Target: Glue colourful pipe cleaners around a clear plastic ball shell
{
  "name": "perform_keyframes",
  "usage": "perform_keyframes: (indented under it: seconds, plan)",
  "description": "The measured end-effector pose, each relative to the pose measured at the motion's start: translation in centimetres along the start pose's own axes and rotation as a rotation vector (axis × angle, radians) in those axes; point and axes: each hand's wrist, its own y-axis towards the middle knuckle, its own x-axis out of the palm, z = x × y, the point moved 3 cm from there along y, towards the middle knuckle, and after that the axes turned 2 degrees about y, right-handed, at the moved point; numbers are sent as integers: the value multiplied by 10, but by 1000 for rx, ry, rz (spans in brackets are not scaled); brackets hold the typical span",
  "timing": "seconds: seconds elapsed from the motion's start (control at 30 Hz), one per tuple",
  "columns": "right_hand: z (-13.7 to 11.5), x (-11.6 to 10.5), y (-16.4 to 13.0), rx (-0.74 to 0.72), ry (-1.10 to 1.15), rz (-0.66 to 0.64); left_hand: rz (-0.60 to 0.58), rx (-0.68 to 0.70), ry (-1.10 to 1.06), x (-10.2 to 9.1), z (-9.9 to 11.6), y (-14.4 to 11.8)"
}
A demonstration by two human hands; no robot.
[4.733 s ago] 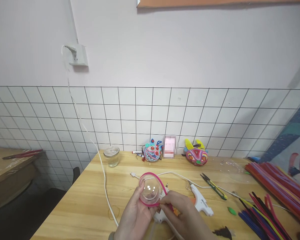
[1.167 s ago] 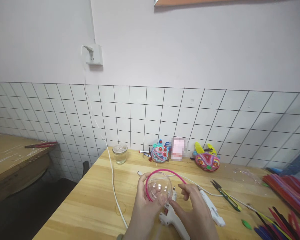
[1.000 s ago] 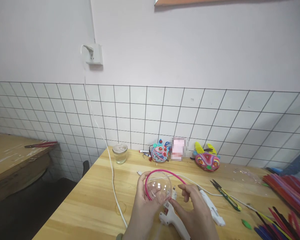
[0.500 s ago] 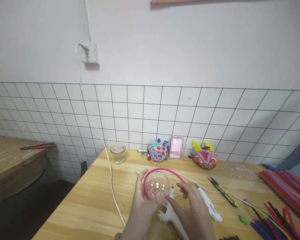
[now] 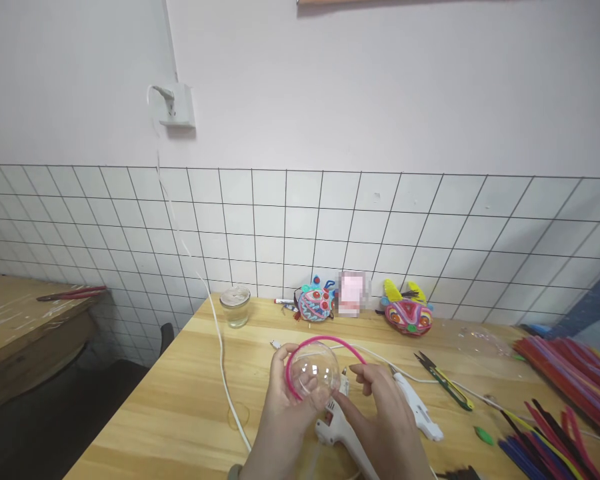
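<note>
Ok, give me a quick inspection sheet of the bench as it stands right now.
Surface: wooden table, pale planks.
Job's things: clear dome with a pink pipe cleaner curving round its rim.
Clutter: two white glue guns, snips, glass jar, two colourful craft figures, pipe cleaner bundle.
Fingers: left hand cups the dome; right hand is beside it, fingers loose.
Cables: white cable runs from the wall socket across the table.
Surroundings: tiled wall; second bench with red pliers.
</note>
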Motion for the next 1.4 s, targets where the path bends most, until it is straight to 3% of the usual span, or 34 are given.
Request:
perform_keyframes:
  seconds: [0.23,0.53,0.8,1.03,1.27,1.4]
  plan:
    - [-2,-2,2,-9,-42,37,7,-51,11,0,3,-2]
    - [-2,0,-5,36,-137,81,51,-15,-40,1,3,-2]
    - [-2,3,-9,16,-138,71,94,-62,-72,4,7,-6]
    - [-2,3,-2,-13,-100,4,92,-121,-119,-5,5,0]
    - [5,6,-2,143,341,-150,8,-210,-290,-14,2,9]
    - [8,3,-3,335,380,-15,71,-252,-445,-15,-2,13]
